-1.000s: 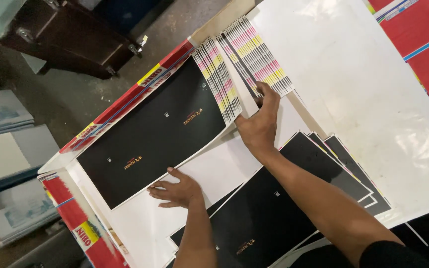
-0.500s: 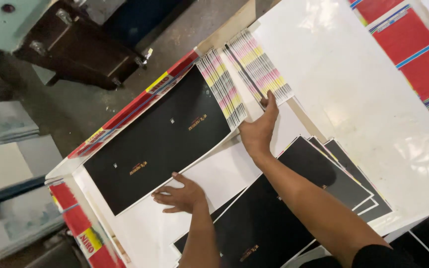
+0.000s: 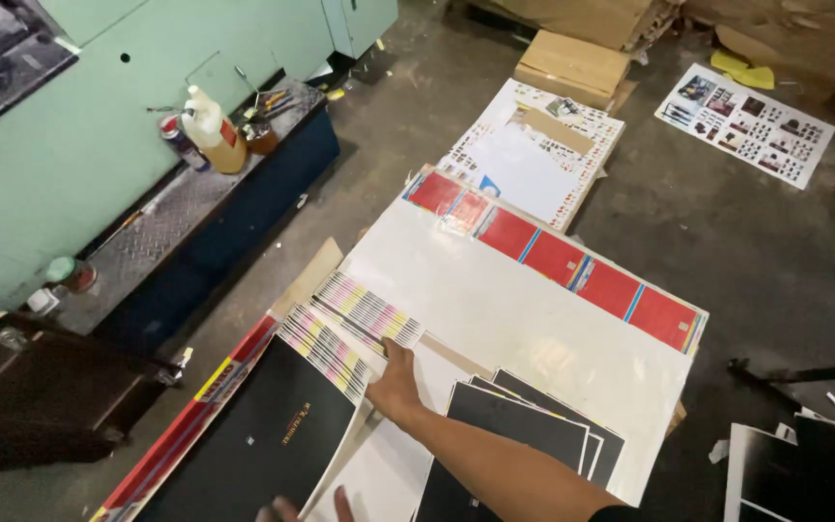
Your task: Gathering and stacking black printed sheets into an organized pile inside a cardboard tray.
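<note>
A stack of large black printed sheets with colour-bar edges lay at the lower left of the frame, its near end cut off by the bottom edge. The right hand rested just right of it, at lower centre, fingers pressed together against the striped edge of the stack; whether they pinched a sheet was hard to make out. Only the fingertips of the left hand showed at the bottom edge, slightly spread on the black sheet, the rest out of frame. Right of the forearm lay more fanned black sheets, partly hidden by the arm. Beyond them, a big white sheet with red panels filled the centre. A yellowish bottle stood on a dark counter at upper left.
</note>
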